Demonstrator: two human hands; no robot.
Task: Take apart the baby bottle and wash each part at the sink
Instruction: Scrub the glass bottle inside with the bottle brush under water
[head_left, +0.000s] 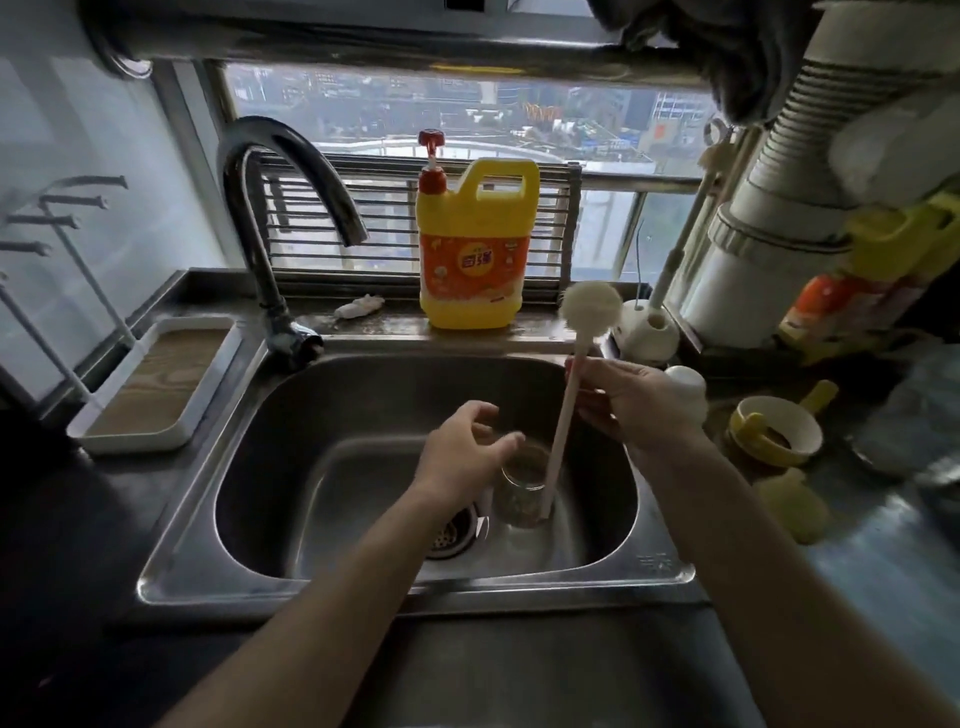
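Standing in the sink (363, 395) beside the drain (451, 531), the bottle (522, 491) took the brush (563, 415); right hand (628, 402) gripped its stick above the rim, left hand (462, 452) hovered there loose-fingered.

- Window (467, 119): spans the back edge of the surface; grey daylight enters, with city buildings beyond the glass.
- Grille (415, 228): horizontal metal bars across the lower window.
- Wall (78, 156): pale and glossy, along the left edge of the surface.
- Surface (519, 670): dark steel, reflective toward the right edge.
- Ribbed duct (831, 119): white, descending at the back right corner.
- Steel pipe (363, 44): horizontal, above the window.
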